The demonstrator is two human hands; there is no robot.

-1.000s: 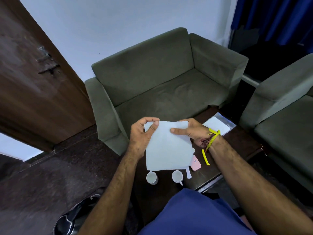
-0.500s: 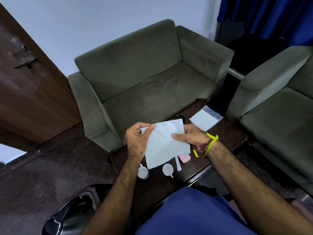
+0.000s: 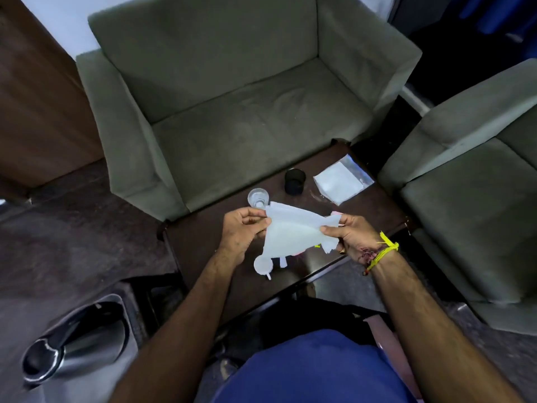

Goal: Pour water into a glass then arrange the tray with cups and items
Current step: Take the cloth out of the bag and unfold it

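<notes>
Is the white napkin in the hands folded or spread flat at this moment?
Folded. The white napkin forms a triangle with layered edges, pinched between the left hand and right hand above the table.

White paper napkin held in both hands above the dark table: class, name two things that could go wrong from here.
1. The white paper napkin hides the table below; lowering it blind might tip the small white cup.
2. The left hand works close to the clear glass; a nudge could spill it.

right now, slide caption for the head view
Both hands, left hand and right hand, fold a white napkin above the table.
</notes>
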